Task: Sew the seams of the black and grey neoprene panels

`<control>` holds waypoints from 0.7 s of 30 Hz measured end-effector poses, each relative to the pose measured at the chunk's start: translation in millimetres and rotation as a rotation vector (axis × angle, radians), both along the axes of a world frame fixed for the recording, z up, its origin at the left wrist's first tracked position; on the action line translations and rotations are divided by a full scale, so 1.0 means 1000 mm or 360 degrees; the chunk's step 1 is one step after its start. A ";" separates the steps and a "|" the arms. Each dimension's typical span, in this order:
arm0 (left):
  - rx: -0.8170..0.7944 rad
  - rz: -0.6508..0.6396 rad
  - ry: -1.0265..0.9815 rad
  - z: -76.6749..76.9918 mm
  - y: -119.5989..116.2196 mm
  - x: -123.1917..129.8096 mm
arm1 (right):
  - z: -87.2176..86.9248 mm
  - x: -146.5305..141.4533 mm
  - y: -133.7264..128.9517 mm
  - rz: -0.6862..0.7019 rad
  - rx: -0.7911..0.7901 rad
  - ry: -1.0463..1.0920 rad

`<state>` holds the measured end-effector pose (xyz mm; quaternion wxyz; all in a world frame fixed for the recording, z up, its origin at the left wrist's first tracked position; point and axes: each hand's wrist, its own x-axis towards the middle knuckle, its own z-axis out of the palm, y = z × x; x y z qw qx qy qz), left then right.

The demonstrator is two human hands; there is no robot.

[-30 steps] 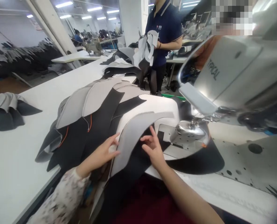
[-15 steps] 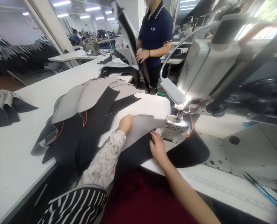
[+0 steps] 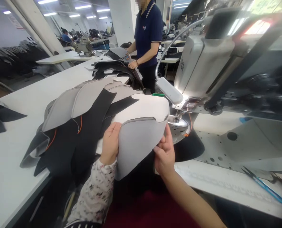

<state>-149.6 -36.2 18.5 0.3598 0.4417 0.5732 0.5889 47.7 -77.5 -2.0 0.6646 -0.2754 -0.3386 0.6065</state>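
The lettering on the sewing machine head (image 3: 182, 65) and the polo shirt badge (image 3: 144, 28) is too blurred to read.

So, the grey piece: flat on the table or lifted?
Lifted. The left hand and right hand hold the grey fabric piece up by its edges, so it isn't lying flat.

There is one left hand (image 3: 110, 143), one right hand (image 3: 164, 151), one gray cloth piece (image 3: 137, 147), one sewing machine (image 3: 202, 69), one pair of scissors (image 3: 264, 187), and one other person (image 3: 147, 38).
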 end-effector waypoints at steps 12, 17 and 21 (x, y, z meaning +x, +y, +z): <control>0.0304 -0.0178 0.0411 -0.028 -0.006 0.047 | 0.000 0.007 0.022 0.0073 -0.0451 -0.0294; 0.0974 -0.0738 0.1225 -0.036 -0.035 0.064 | 0.007 0.011 0.034 0.0181 -0.0155 -0.0600; 0.0971 -0.0768 0.1219 -0.028 -0.029 0.069 | 0.001 0.024 0.029 0.0146 -0.0138 -0.0921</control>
